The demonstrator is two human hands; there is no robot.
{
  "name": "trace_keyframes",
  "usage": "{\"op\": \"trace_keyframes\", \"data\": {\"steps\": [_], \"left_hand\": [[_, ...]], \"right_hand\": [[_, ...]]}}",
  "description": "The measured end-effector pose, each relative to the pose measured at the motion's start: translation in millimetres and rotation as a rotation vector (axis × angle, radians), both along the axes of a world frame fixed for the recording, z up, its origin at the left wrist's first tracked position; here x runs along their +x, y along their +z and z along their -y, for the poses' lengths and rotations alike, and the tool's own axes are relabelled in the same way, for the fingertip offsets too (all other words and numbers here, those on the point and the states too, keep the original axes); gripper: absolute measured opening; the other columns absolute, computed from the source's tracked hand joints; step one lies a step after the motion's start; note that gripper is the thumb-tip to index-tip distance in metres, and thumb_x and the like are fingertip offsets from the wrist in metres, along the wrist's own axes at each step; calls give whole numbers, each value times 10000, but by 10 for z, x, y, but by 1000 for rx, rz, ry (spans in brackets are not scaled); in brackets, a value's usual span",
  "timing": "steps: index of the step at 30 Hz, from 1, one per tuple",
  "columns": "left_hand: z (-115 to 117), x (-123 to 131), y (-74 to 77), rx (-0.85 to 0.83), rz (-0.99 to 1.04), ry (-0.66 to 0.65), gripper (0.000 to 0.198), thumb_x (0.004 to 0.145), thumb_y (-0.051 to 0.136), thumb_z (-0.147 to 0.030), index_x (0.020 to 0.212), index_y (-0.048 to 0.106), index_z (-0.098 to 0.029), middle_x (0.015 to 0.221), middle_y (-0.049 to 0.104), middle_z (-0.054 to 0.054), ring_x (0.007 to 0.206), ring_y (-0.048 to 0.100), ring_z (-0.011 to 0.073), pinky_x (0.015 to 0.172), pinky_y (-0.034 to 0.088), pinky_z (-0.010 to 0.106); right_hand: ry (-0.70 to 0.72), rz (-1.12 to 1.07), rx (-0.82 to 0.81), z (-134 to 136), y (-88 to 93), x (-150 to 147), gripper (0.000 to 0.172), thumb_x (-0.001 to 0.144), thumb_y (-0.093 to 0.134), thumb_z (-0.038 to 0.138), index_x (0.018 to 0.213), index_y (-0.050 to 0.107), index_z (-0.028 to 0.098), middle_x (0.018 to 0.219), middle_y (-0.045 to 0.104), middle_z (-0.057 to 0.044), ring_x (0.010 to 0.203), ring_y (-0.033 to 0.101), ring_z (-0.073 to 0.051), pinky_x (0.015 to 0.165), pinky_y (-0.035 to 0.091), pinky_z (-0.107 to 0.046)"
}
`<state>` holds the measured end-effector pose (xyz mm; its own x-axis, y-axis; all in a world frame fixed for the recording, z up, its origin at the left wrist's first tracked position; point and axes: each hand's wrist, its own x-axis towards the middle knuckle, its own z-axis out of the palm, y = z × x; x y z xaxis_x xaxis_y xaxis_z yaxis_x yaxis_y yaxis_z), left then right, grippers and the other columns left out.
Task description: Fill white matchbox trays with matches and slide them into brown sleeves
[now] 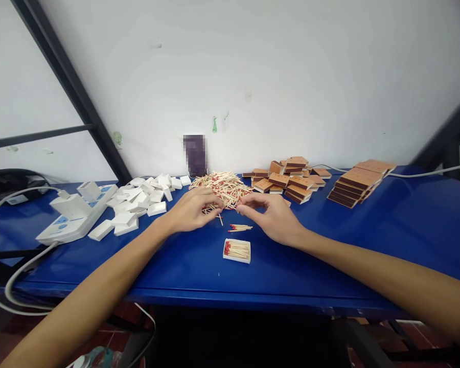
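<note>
A heap of loose matches [230,185], red-tipped with pale sticks, lies by the wall. My left hand [194,208] rests at its front left edge, fingers curled and thumb close to the fingertips, with match sticks between them. Across from it, my right hand [274,214] pinches thumb and forefinger together at the heap's front right; a match seems to be at the tips, though it is small. A few matches [240,228] lie apart on the table below the hands. Nearer me sits a white matchbox tray [236,261] filled with matches, red heads to the left.
Several white empty trays [157,208] are piled at left, beside a white power strip [67,225] with plugs and cables. Brown matchbox sleeves [301,182] lie loosely at right, with a neat stack of boxes [358,181] farther right. Everything stands on a blue table [191,276] against a wall.
</note>
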<state>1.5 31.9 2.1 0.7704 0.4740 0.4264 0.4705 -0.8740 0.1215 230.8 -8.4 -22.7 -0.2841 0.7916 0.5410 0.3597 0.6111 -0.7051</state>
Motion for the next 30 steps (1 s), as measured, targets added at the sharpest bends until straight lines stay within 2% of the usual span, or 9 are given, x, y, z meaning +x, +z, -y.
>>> {"op": "trace_keyframes", "data": {"steps": [4,11,18,30], "left_hand": [[-97,-181,-6,61,-182,34,267,964,524,-353,1154,672,-237,951,563,58,929,518,217,826,400,344],[-131,-115,-74,40,-266,3,249,1005,446,-296,1007,681,-215,930,513,63,893,483,206,795,385,319],[6,-24,32,66,-389,22,230,1016,392,-300,954,584,-190,944,476,67,848,435,200,768,364,316],[31,79,-26,106,-472,39,238,993,350,-235,926,551,-128,955,522,107,827,470,215,795,385,351]], "right_hand": [[-9,317,75,-69,-55,83,211,943,540,267,865,718,184,807,681,-43,741,580,-175,675,433,-316],[65,485,49,-121,-102,118,259,968,495,244,994,746,186,848,637,-67,793,575,-190,716,439,-324],[63,485,84,-100,-102,115,268,962,475,229,949,739,187,860,654,-67,821,586,-196,738,440,-329],[20,347,92,-70,-92,104,252,945,468,221,1027,703,180,898,687,-59,807,601,-181,729,452,-321]]}}
